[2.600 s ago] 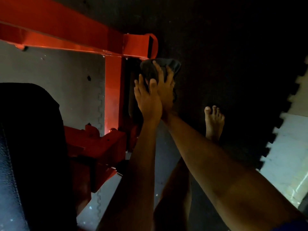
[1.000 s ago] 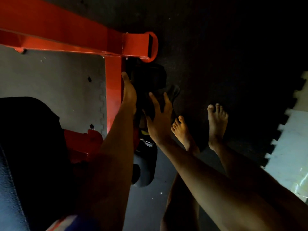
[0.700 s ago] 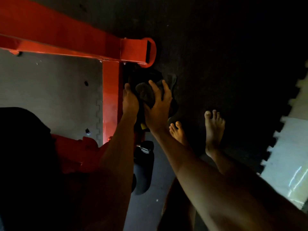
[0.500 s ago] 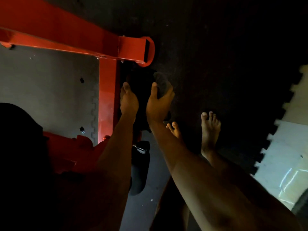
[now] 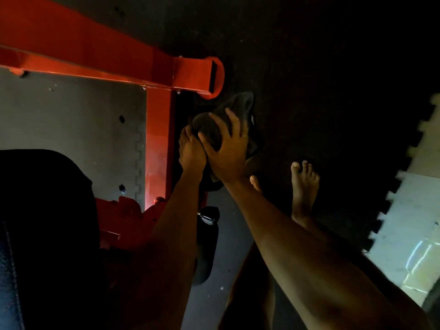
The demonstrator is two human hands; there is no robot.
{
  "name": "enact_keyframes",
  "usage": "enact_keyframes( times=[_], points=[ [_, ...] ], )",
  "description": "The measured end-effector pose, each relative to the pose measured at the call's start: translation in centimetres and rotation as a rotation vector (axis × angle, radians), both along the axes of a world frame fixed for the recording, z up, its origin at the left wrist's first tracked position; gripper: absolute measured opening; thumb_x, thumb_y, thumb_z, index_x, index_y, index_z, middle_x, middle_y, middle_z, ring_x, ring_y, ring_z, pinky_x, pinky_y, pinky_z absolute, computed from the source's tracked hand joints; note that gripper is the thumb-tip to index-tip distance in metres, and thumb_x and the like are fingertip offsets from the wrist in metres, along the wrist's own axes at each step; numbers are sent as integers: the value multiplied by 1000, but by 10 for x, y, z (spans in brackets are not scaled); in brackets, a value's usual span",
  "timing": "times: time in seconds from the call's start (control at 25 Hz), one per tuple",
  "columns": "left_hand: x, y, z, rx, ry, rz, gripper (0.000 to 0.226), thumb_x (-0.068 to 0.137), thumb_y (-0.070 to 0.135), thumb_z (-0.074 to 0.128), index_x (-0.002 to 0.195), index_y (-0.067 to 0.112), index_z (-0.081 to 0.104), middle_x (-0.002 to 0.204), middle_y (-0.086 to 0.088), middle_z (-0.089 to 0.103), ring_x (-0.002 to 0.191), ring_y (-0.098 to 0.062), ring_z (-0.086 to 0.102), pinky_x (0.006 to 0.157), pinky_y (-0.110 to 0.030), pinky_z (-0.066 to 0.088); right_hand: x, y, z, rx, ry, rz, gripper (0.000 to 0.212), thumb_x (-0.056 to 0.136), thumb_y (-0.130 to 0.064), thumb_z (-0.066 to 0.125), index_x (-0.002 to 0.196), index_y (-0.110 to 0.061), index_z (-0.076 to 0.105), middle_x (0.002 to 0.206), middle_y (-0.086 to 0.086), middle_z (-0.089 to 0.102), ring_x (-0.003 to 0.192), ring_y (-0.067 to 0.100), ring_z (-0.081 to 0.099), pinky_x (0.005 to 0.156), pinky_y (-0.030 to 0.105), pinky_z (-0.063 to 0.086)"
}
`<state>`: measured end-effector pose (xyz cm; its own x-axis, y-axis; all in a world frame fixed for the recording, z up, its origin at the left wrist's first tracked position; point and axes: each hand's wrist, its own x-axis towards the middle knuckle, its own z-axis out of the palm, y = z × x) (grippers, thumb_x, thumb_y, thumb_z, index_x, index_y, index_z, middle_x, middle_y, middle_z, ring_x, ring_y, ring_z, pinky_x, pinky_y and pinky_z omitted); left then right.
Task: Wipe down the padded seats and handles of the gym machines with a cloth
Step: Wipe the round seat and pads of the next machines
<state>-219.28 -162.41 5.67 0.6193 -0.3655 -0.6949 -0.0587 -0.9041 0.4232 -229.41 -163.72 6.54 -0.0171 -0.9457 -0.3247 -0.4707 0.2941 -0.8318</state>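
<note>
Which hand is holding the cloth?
The right hand: its fingers wrap over the dark cloth. The left hand sits beside it, nearer the orange frame.

The view is dim and underexposed. Light catches the glossy orange steel frame (image 5: 158, 144), leaving a soft sheen low on its upright, and the pale grey foam floor mat (image 5: 71, 115). The black rubber flooring (image 5: 333, 67) at upper right sinks to near black. Streaky glare marks the white tiled floor (image 5: 416, 234) at the right edge. The dark grey cloth (image 5: 240, 103) under the right hand (image 5: 228, 151) barely separates from shadow, and detail is soft.
</note>
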Motion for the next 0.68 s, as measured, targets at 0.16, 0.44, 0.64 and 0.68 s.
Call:
enact_keyframes(
  times=[0.16, 0.44, 0.64, 0.68],
  points=[
    [-37, -3, 42, 45, -67, -100, 72, 100, 67, 23, 162, 32, 13, 169, -4, 20, 154, -30, 19, 123, -58, 18, 3, -2, -6, 265, -187, -266, 69, 91, -62, 56, 145, -20, 54, 151, 5, 47, 139, 22, 48, 112, 49, 45],
    [-68, 32, 73, -165, -128, -234, 57, 106, 46, 37, 158, 25, 30, 165, 2, 30, 151, -15, 27, 123, -39, 14, -6, 58, 37, 378, -255, -169, 77, 93, -63, 60, 150, -12, 50, 157, 9, 40, 145, 22, 40, 121, 32, 30],
    [-5, 34, 27, -99, 103, 193, 108, 70, 99, 36, 150, 27, 47, 143, -2, 58, 127, -18, 59, 110, -44, 48, 6, -5, 13, 324, -214, -274, 64, 95, -57, 57, 142, -13, 59, 150, 14, 49, 139, 32, 48, 114, 53, 41],
    [-4, 41, 15, -47, 148, 231, 118, 59, 106, 30, 150, 33, 46, 145, -3, 57, 132, -24, 56, 111, -51, 46, 6, -19, 10, 312, -188, -259, 59, 98, -51, 59, 143, -13, 57, 152, 14, 47, 140, 34, 47, 115, 54, 40]
  ],
)
